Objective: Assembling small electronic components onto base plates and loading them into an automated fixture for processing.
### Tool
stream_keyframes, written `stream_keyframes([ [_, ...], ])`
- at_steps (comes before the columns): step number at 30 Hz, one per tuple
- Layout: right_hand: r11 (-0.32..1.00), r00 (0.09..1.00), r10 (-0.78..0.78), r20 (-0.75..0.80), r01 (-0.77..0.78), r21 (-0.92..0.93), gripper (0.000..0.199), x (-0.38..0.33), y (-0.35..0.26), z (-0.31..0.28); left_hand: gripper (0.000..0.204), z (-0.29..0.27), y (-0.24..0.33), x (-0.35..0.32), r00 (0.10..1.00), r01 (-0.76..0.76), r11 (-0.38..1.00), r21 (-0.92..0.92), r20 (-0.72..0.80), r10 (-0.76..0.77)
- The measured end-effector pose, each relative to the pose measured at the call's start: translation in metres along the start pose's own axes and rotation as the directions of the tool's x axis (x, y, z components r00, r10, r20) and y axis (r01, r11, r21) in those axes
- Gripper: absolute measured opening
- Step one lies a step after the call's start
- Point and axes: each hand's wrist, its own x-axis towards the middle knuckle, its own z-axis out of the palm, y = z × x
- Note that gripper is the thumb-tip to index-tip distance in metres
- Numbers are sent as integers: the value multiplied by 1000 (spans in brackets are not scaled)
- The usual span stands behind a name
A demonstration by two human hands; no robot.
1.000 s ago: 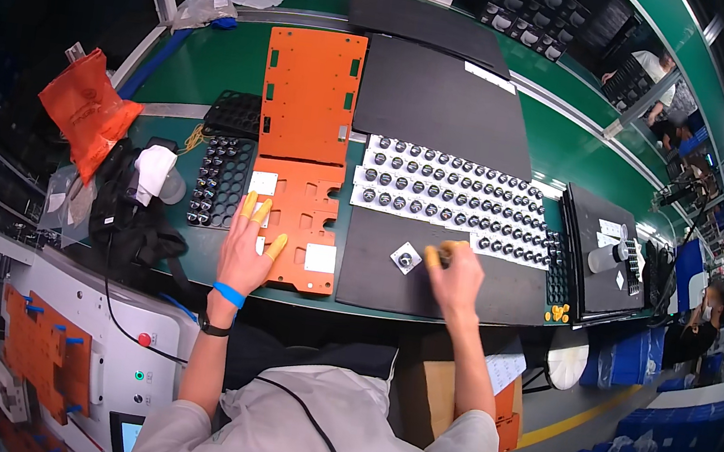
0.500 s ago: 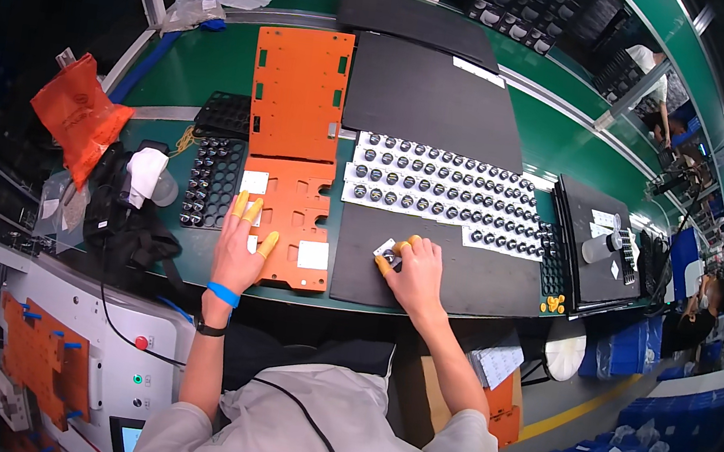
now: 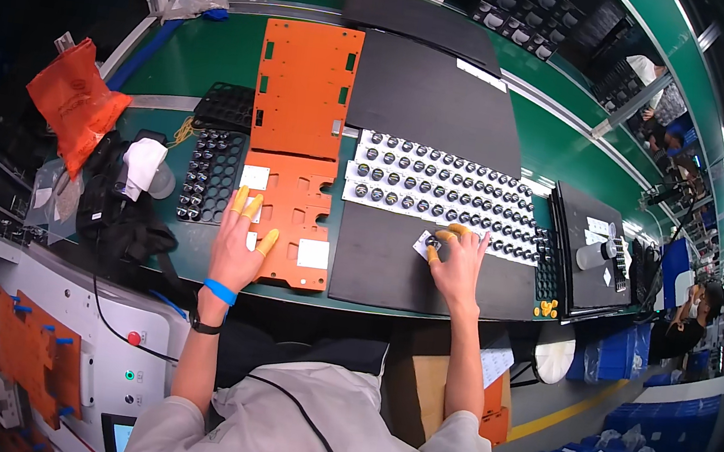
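My right hand (image 3: 458, 271) pinches a small white square plate with a black round part (image 3: 424, 244), just over the black mat (image 3: 384, 270). Above it on that mat lie rows of the same white plates with black round parts (image 3: 427, 185). My left hand (image 3: 237, 251) rests flat with fingers apart on the lower half of the hinged orange fixture (image 3: 292, 189). Bare white plates sit in that fixture, one above my left fingertips (image 3: 254, 177) and another at its lower right (image 3: 313, 253). Yellow finger covers are on several fingers of both hands.
Left of the fixture stands a black tray (image 3: 220, 180) partly filled with black round parts. An orange bag (image 3: 78, 102) lies at far left. To the right are a narrow black tray (image 3: 549, 264), yellow finger covers (image 3: 546, 309) and stacked black boards (image 3: 585, 255).
My right hand has moved right and slightly up with the white plate, toward the end of the shortest row. My left hand stays on the orange fixture.
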Motion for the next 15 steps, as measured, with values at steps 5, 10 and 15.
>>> stream_keyframes([
  [5, 998, 997, 47, -61, -50, -44, 28, 1, 9, -5, 60, -1, -1, 1, 1000, 10, 1000, -4, -11, -10],
  [10, 971, 969, 173, -178, -198, -132, 24, 2, 31, -13, 59, -2, 0, 1, 1000, 16, 1000, -10, -6, -16],
  [15, 961, 971, 158, -180, -193, -198, 25, 0, 40, -5, 59, -2, 1, 1, 1000, 11, 1000, -3, -3, -11],
])
